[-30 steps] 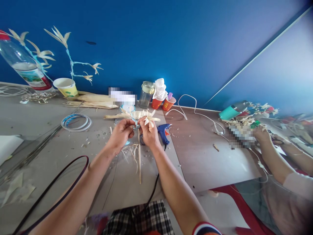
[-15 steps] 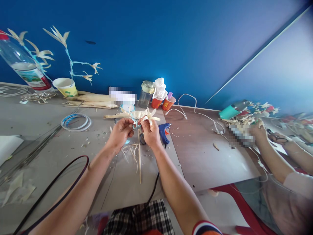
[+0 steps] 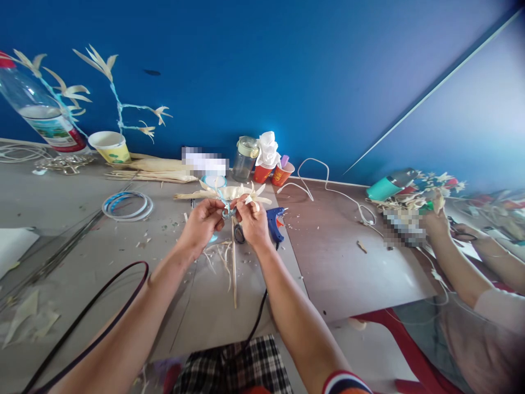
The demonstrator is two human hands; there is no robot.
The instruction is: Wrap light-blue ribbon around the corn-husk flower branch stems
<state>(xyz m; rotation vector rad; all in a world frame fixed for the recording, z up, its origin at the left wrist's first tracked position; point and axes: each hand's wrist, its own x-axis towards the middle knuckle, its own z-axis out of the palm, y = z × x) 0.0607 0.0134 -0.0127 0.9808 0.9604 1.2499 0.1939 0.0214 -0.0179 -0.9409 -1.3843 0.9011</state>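
Observation:
A pale husk flower (image 3: 255, 196) shows at the fingertips of my right hand (image 3: 251, 216), which is closed on it. My left hand (image 3: 206, 219) pinches the flower's stem (image 3: 227, 209), which looks wrapped in light blue. The two hands nearly meet over the table, and the fingers hide part of the stem. Behind them lies a bundle of pale husk (image 3: 235, 191). Below sit dark scissors (image 3: 239, 234), partly hidden, and a thin stick (image 3: 234, 271). Close to my right hand is a blue glue gun (image 3: 275, 223).
On the left lie a coil of white and blue cord (image 3: 128, 206) and thin dark rods (image 3: 68, 243). Husk flowers stand in a yellow paper cup (image 3: 110, 148) beside a plastic bottle (image 3: 45, 115). A jar (image 3: 245, 158) and red cups (image 3: 283, 174) line the wall. Another person's hand (image 3: 435, 221) works at right.
My hands stay almost in place, with only a slight shift of the right fingers at the flower. At right, the other person's hand has moved a little.

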